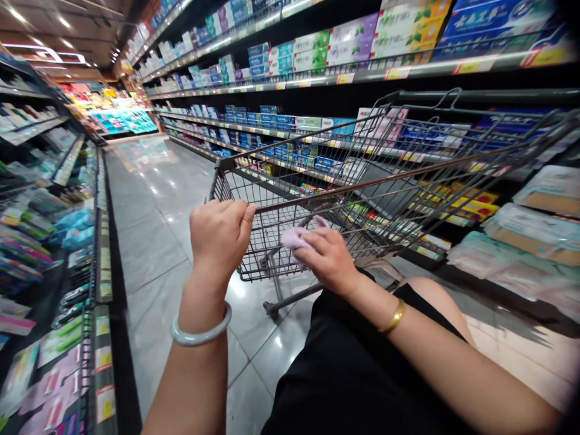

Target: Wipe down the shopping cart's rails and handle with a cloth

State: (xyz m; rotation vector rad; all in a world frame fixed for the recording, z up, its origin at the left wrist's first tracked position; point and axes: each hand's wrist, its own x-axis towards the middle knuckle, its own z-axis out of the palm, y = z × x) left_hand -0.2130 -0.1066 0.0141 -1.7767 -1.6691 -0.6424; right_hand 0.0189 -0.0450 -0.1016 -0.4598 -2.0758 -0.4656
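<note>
A wire shopping cart [362, 181] stands in the aisle in front of me, its basket bare inside. My left hand [220, 235] is closed around the near corner of the cart's rim. My right hand [328, 260] presses a small pale pink cloth [296, 237] against the cart's near wire wall, fingers curled on it. A pale bangle sits on my left wrist and a gold one on my right. My black clothing and a bare knee show below.
Shelves of boxed goods [317, 54] run along the right, with wrapped packs [530, 241] low down. A rack of small hanging items [40, 241] lines the left. The grey tiled floor [149, 205] stretches ahead toward a bright display at the far end.
</note>
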